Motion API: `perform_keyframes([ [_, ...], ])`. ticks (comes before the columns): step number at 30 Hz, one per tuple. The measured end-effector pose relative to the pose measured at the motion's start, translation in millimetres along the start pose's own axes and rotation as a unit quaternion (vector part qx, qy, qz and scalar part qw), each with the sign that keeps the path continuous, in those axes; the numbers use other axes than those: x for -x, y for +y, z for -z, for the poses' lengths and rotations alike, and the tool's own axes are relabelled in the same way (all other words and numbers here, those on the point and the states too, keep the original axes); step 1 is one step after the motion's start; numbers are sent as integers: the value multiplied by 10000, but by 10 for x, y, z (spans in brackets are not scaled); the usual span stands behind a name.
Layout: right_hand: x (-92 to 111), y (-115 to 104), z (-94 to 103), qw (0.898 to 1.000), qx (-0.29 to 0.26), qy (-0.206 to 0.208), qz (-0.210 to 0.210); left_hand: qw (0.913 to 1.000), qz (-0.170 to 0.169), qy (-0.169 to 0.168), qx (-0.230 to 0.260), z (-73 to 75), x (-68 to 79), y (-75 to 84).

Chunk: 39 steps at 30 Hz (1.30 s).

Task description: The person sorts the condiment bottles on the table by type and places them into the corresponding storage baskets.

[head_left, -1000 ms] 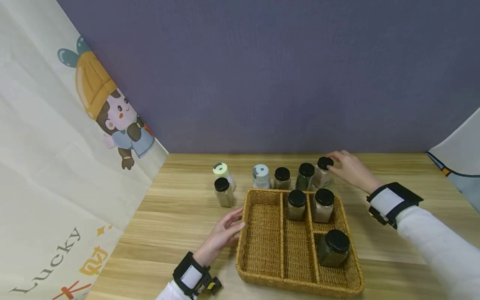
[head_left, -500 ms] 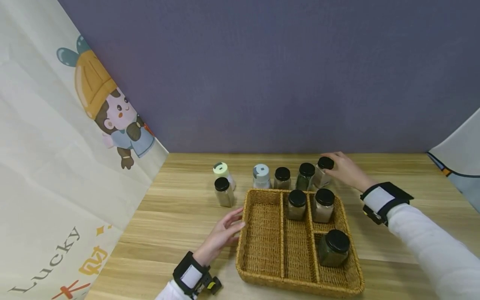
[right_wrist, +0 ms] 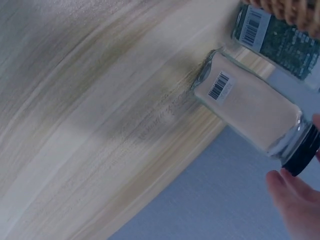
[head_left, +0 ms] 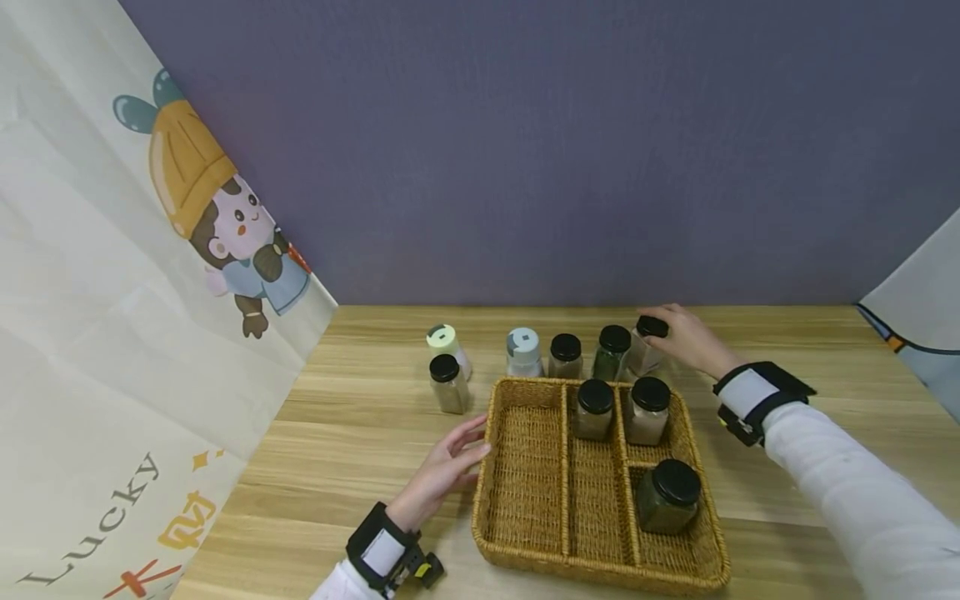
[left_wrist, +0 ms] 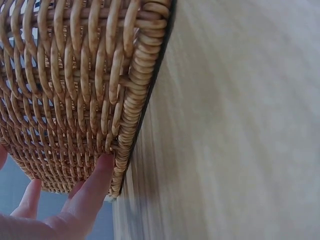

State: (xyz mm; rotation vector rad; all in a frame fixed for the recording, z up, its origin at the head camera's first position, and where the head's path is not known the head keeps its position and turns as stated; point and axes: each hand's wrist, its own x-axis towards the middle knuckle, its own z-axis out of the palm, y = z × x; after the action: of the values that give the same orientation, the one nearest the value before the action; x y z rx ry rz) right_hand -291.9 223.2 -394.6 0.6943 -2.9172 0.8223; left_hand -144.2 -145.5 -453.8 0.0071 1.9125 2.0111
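My right hand (head_left: pixel 693 340) pinches the black lid of a glass spice jar (head_left: pixel 643 354) at the back right. In the right wrist view, pale powder fills this spice jar (right_wrist: pixel 250 105), and fingertips (right_wrist: pixel 280 185) flank its lid. Beside it stands a jar of green flakes (head_left: pixel 609 358). My left hand (head_left: pixel 442 468) touches the outer left wall of a divided wicker basket (head_left: pixel 562 475), its fingers fairly straight. Up close in the left wrist view, the fingertips rest against the basket's weave (left_wrist: pixel 75 100). Inside the basket are two powder jars at the back and a larger green-filled jar (head_left: pixel 667 497) at front right.
Behind the basket stand a small black-lidded jar (head_left: pixel 565 357) and a white-capped shaker (head_left: pixel 523 354). Left of them are a yellow-green-capped bottle (head_left: pixel 442 337) and another black-lidded jar (head_left: pixel 448 385). A dark blue panel (head_left: pixel 525 167) rises along the back edge of the wooden table (head_left: pixel 322 425).
My right wrist and forearm have shifted left, and the hand has closed in further over the jar's lid. The left hand and the basket stay where they were.
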Motion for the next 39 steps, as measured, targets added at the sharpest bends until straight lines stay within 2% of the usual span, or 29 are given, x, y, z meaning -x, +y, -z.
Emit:
perform_keyframes([
  [23,-38,-20,-21,9998,135,24,-163,10000,34,18,-21,-10,7,22],
  [33,-24,-54,-24,9996,124,231,-143,10000,40,4,-22,-3,-4,16],
  [39,-15,-61,-27,9996,30,211,-172,10000,42,-9,1,-2,-5,15],
])
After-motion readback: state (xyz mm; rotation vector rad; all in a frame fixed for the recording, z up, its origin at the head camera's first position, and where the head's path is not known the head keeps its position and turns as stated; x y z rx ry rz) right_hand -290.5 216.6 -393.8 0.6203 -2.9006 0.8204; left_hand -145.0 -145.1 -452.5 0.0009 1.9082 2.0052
